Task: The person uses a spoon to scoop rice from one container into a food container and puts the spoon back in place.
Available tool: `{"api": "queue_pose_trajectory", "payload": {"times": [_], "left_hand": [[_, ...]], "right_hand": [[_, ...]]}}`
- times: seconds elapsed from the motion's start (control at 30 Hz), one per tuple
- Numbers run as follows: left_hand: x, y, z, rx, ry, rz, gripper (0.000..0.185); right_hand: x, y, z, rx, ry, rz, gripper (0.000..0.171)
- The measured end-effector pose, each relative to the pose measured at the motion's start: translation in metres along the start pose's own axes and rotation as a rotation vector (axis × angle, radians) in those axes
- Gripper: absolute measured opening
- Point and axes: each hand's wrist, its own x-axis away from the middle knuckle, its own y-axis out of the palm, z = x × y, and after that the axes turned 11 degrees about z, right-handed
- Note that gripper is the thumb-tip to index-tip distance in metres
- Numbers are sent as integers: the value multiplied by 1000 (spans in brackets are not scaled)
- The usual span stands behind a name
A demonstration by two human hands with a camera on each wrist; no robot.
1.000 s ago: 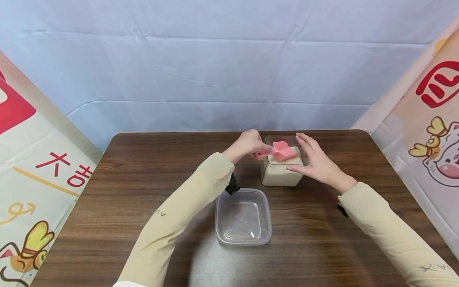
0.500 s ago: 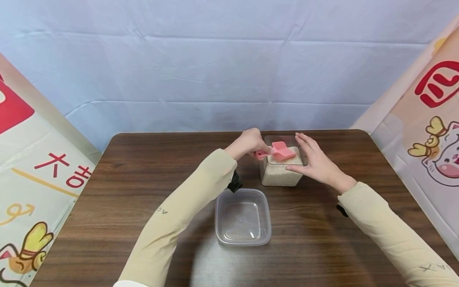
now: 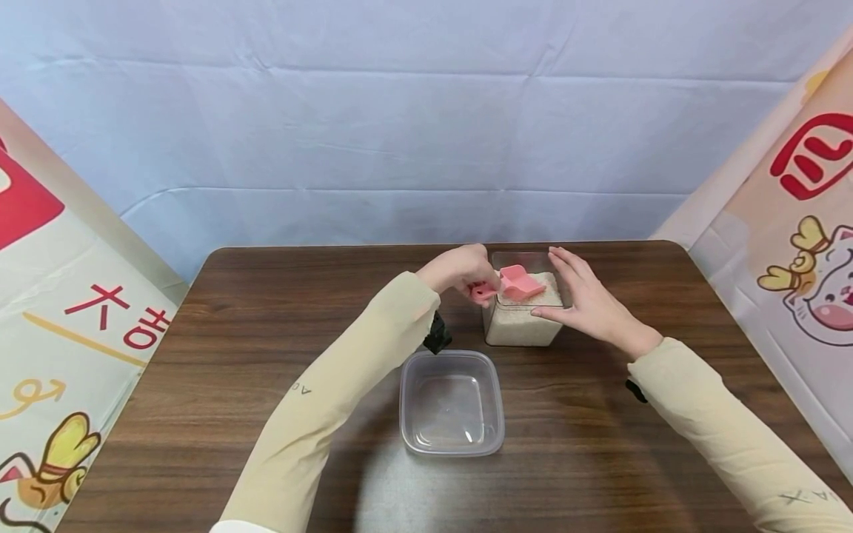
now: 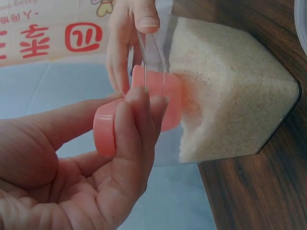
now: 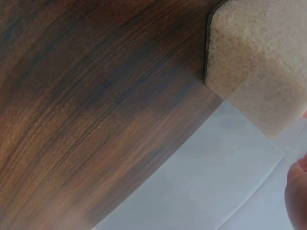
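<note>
In the head view, a clear square container (image 3: 523,331) with white rice in it stands near the table's back edge. My left hand (image 3: 463,269) pinches the handle of a pink scoop (image 3: 523,284), whose head lies inside the container at the rice. The left wrist view shows the scoop's handle end (image 4: 104,129) between thumb and fingers, and the scoop's head against the rice (image 4: 230,76). My right hand (image 3: 589,305) grips the container's right side by the rim, thumb at the front and fingers towards the back. A fingertip (image 5: 296,191) shows at the right wrist view's edge.
A shallow clear plastic box (image 3: 453,403) without a lid sits on the brown wooden table (image 3: 586,444), in front of the rice container. My left forearm (image 3: 346,392) passes beside it. A pale cloth backdrop (image 3: 400,148) hangs behind the table, with printed panels on both sides.
The left hand and scoop have shifted slightly left, and the scoop's handle has dipped a little. The right hand, rice container and plastic box stay in place.
</note>
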Motion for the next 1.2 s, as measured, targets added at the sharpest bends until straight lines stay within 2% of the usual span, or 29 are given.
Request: {"api": "queue_pose_trajectory", "payload": {"times": [0.13,0.5,0.87,1.2], "left_hand": [[0,-1,1,2,-17,-30,13],[1,-4,3,54,-77,-56,14],[3,-6,10,68,-51,-11,18],[11,-13,22,95,-47,-14,15]], "right_hand": [[0,0,0,0,1,-3,95],[0,-1,-1,8,-1,0,95],[0,0,0,3,0,-1,95],[0,0,0,2,-3,5,94]]}}
